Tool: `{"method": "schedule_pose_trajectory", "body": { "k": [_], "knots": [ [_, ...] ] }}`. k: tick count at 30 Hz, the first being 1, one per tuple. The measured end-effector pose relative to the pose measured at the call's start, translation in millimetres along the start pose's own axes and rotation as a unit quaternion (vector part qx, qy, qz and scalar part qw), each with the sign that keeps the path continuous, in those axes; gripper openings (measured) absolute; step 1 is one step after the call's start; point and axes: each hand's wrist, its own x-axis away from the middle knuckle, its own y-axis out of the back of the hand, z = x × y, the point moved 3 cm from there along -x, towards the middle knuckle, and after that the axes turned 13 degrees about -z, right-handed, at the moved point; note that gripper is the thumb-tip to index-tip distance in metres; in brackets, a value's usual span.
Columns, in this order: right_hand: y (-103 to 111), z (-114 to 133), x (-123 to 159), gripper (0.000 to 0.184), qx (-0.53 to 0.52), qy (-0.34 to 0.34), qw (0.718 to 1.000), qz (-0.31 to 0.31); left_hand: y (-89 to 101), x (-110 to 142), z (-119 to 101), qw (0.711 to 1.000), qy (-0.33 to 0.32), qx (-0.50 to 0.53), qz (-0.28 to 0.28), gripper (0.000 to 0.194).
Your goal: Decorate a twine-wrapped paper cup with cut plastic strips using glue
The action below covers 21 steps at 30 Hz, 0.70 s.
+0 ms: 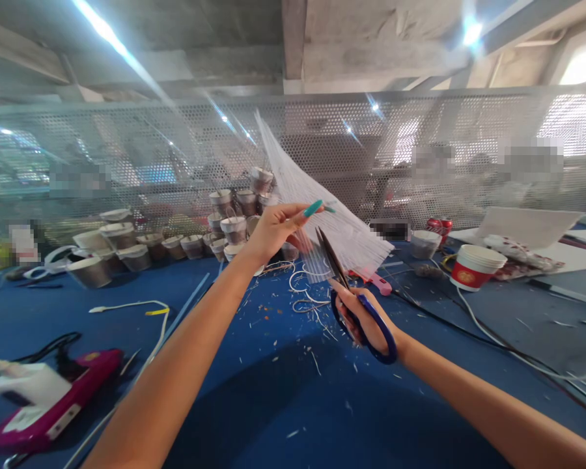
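Observation:
A thin, translucent white sheet with fine ridges (303, 182) fans out above the table, narrowing to a point at upper left. My left hand (283, 225) pinches it between thumb and fingers near its lower middle; some of those fingers are hidden behind it. In my right hand (361, 316) is a pair of scissors (336, 260) with dark blades and blue handles, my fingers through the loops. The blades point up and left, close together, in front of the sheet's lower part. Whether they touch it I cannot tell.
Pale scraps litter the blue table (254, 404). Several small pots (234, 229) are stacked behind. A magenta power strip (73, 397) lies at left, paper cups (476, 267) at right. Cables (473, 322) cross the right side; a perforated screen (176, 143) stands at the back.

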Motion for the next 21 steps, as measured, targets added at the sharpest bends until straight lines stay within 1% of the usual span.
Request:
{"method": "schedule_pose_trajectory", "body": {
  "k": [3, 8, 11, 16, 21],
  "knots": [
    [0, 1, 0, 0.049, -0.017, 0.002, 1.000, 0.002, -1.9, 3, -3, 0.999, 0.001, -0.019, 0.044, 0.037],
    [0, 1, -1, 0.047, -0.036, -0.010, 0.999, 0.003, -2.8, 8, -8, 0.992, -0.002, -0.080, 0.093, 0.050],
    [1, 0, -1, 0.044, -0.044, -0.018, 0.999, 0.002, -3.4, 9, -10, 0.991, -0.001, -0.084, 0.105, 0.054],
    [4, -4, -3, 0.038, -0.051, 0.006, 0.999, 0.004, -4.9, 11, -12, 0.990, 0.004, -0.083, 0.115, 0.055],
    [6, -7, -4, 0.036, -0.047, 0.012, 0.999, -0.004, -7.2, 12, -13, 0.989, 0.007, -0.074, 0.124, 0.054]
  ]
}}
